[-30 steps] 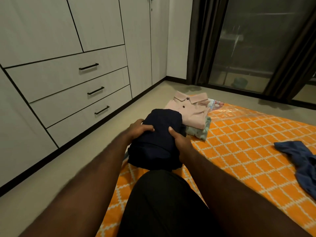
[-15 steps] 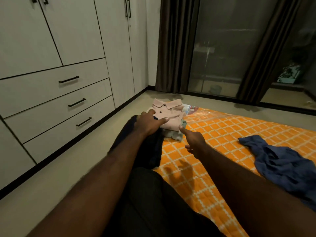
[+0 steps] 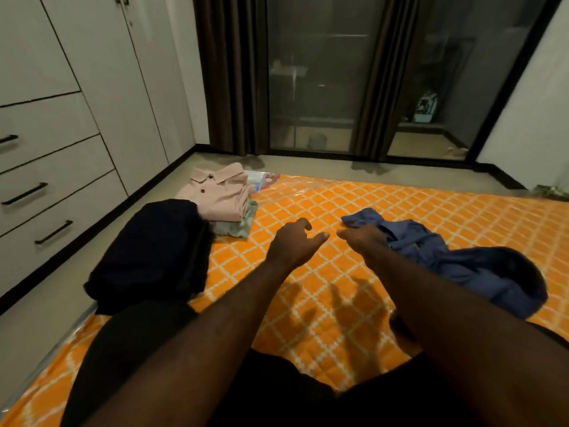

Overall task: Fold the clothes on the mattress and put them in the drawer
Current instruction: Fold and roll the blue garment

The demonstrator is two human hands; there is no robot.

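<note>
A crumpled blue garment (image 3: 455, 263) lies on the orange patterned mattress (image 3: 400, 201), to the right. My right hand (image 3: 363, 238) hangs at its near left end with fingers loosely curled; whether it touches the cloth I cannot tell. Beside it, my left hand (image 3: 292, 245) hovers over bare mattress and holds nothing. A folded dark navy garment (image 3: 154, 251) rests at the mattress's left edge. Behind it, a folded pink polo shirt (image 3: 218, 195) lies on a folded pale green garment (image 3: 243, 226).
White wardrobe drawers (image 3: 55, 186) with black handles stand shut along the left wall, across a strip of floor (image 3: 37, 318). Dark curtains (image 3: 234, 72) and a glass door (image 3: 314, 72) are at the back. My legs in dark shorts (image 3: 277, 396) fill the lower frame.
My left hand has let go of the folded navy garment, which now lies on the mattress edge. Both hands have moved right toward the blue garment, and my view has turned right.
</note>
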